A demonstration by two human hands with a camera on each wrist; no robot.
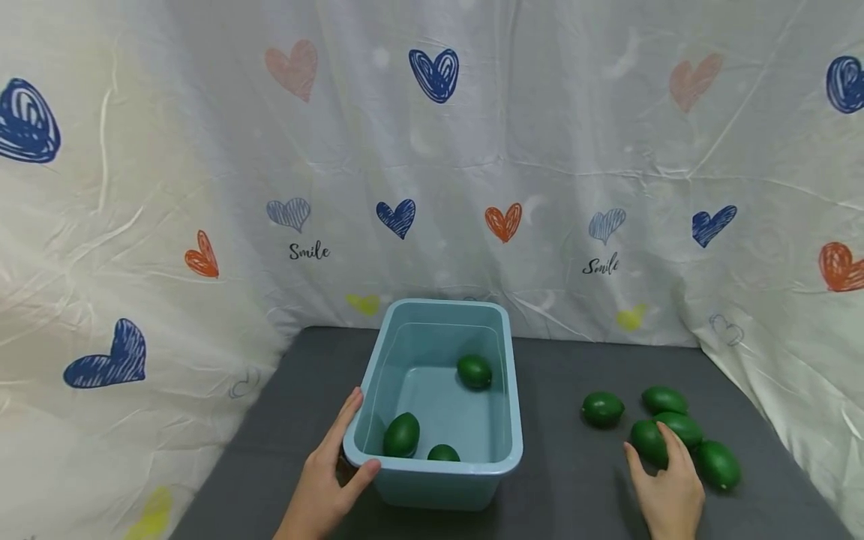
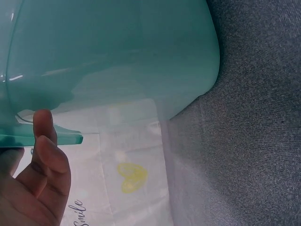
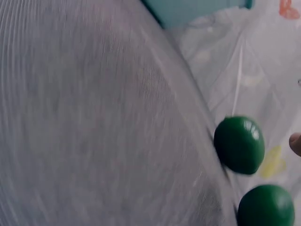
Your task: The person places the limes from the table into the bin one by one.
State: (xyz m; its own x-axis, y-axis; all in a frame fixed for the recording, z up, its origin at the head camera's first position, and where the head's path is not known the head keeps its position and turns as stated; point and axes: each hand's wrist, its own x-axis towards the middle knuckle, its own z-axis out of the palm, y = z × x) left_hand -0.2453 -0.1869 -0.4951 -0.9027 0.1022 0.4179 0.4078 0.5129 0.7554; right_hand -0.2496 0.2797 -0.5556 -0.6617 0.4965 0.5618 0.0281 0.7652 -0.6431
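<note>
At the right hand [image 1: 668, 486], between thumb and fingers, sits a lime [image 1: 648, 444]; I can't tell whether they grip it. It looks light, firm and rather slick, best pinched around the middle. Well leftward, the left hand [image 1: 322, 480] grips the tub [image 1: 439, 487].

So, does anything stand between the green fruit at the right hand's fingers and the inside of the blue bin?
Yes: the right rim of the blue bin, so the fruit probably needs lifting over it. Another green fruit lies between, slightly farther back, perhaps just off the path.
</note>
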